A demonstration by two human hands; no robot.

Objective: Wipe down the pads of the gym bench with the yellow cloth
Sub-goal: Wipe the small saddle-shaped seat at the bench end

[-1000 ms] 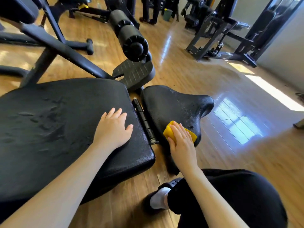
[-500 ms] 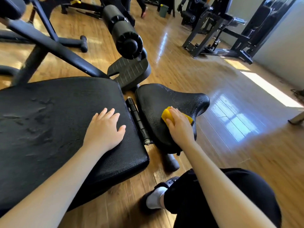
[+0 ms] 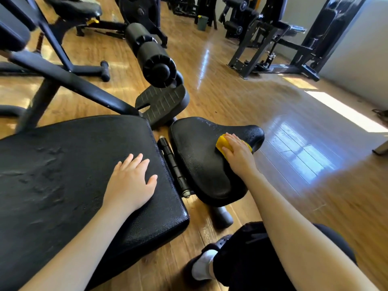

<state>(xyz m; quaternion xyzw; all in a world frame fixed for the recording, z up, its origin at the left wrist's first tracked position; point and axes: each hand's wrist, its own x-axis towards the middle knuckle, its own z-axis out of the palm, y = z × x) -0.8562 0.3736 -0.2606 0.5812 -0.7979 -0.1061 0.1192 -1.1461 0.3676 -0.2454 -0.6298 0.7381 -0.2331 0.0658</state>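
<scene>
The gym bench has a large black back pad [image 3: 63, 175] on the left and a smaller black seat pad [image 3: 197, 152] to its right, joined by a black hinge [image 3: 174, 164]. My left hand [image 3: 131, 181] rests flat on the back pad near its right edge, fingers spread. My right hand [image 3: 239, 156] presses the folded yellow cloth [image 3: 222, 143] onto the far right part of the seat pad. Most of the cloth is hidden under my fingers. The seat pad shows wet sheen near its far edge.
A black foam roller [image 3: 151, 55] and a ribbed footplate [image 3: 161, 101] stand just beyond the pads. The bench frame [image 3: 69, 80] runs off to the left. Other gym machines [image 3: 273, 38] stand on the wood floor at the back. My knee and shoe [image 3: 203, 265] are below the seat.
My right hand has slid the yellow cloth from the seat pad's near edge up toward its far right end. The left hand has stayed flat on the back pad.
</scene>
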